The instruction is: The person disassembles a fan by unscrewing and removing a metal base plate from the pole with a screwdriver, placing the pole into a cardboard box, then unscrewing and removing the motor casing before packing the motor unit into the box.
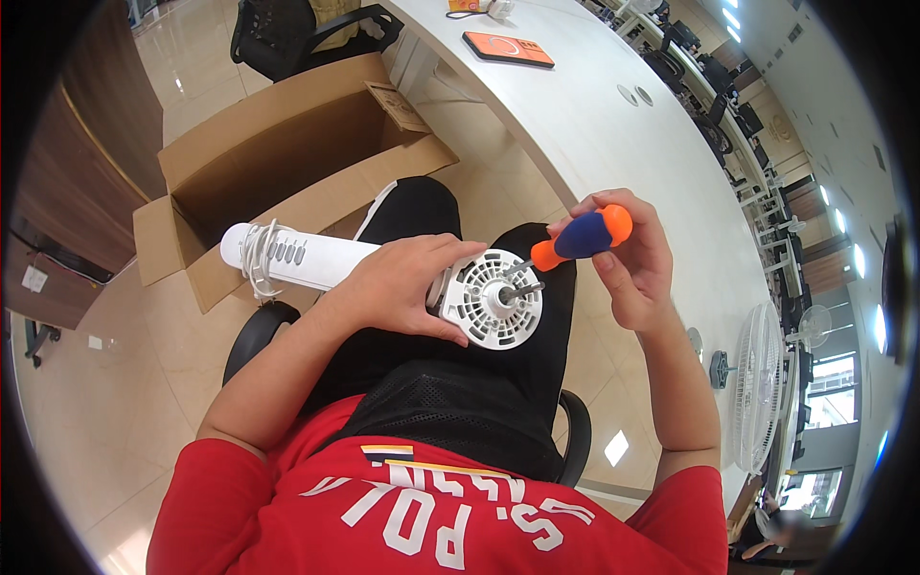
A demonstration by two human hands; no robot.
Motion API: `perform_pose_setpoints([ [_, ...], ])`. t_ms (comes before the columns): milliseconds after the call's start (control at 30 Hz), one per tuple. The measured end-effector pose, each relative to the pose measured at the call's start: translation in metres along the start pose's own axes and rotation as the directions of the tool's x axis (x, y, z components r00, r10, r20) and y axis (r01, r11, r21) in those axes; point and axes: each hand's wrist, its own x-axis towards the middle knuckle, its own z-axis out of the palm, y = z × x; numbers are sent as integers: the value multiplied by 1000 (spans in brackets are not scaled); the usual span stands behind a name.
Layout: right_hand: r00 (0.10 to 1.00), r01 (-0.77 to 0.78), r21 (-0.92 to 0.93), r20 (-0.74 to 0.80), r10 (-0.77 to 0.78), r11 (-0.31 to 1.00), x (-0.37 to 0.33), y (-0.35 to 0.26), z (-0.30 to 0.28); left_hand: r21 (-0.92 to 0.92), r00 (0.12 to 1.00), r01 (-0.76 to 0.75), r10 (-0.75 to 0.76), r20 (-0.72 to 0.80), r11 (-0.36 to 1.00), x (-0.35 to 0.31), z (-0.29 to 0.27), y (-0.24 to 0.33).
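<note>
My left hand (pixel 398 283) is wrapped round the head of a white fan, beside its round slotted motor cover (pixel 471 305). A grey metal shaft (pixel 529 289) sticks out of the cover's middle. The fan's white post (pixel 331 261) stretches left across my lap, with a white power cord (pixel 255 257) bundled round it near the end. In my right hand (pixel 640 273) is a screwdriver (pixel 581 236) with an orange and blue handle, held between thumb and fingers. Its blade points down-left to the cover, close to the shaft; whether the tip touches a screw I cannot tell.
An open cardboard box (pixel 307 125) stands on the floor ahead, left of the white table (pixel 613 125). On the table lie an orange-backed phone (pixel 508 49), a white fan guard (pixel 757 383) and a dark grey knob-like part (pixel 721 369). A black chair (pixel 278 38) is beyond the box.
</note>
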Motion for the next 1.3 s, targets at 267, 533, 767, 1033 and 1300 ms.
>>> perform_pose_setpoints([
  [267, 998, -57, -26, 14, 57, 998, 8, -5, 4, -303, 998, 48, -56, -16, 952, 11, -14, 2],
  [533, 984, -172, 147, -11, 175, 974, -5, 4, 3, -308, 966, -243, 201, -161, 920, 80, -47, 65],
  [767, 986, -133, 241, -61, 152, 961, -8, 12, -1, -406, 950, -304, 243, -197, 862, 107, -35, 66],
  [1033, 971, -228, 229, -16, 238, 946, -4, 2, -1, -498, 975, -174, 77, -210, 850, 103, -26, 76],
  [1300, 965, -235, 361, -23, 261, 902, -1, 10, 8, -502, 956, -36, -116, -268, 864, 102, -22, 97],
])
